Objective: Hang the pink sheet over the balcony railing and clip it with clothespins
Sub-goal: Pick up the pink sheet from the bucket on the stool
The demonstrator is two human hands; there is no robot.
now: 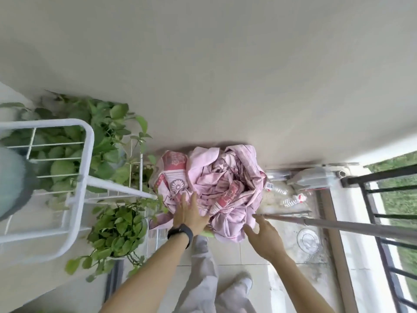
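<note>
Soft daylight is everywhere, bright and even. A faint shadow sits on the wall (225, 75) just above the pink sheet (216, 181). The white rack (86, 154) looks blurry, and straight lines bend near the edges.

home balcony | black railing (370, 201) | potted plants (117, 229) | tiled floor (228, 251)

We are counting: one pink sheet (216, 188); two hands, left hand (189, 213) and right hand (264, 238); one black wristband (181, 233); one white wire rack (89, 143); two leafy plants, upper plant (108, 123) and lower plant (117, 229); one grey pole (338, 225); one black railing (381, 174); one floor drain (308, 240); at least two plastic bottles (293, 201), blurred.
</note>
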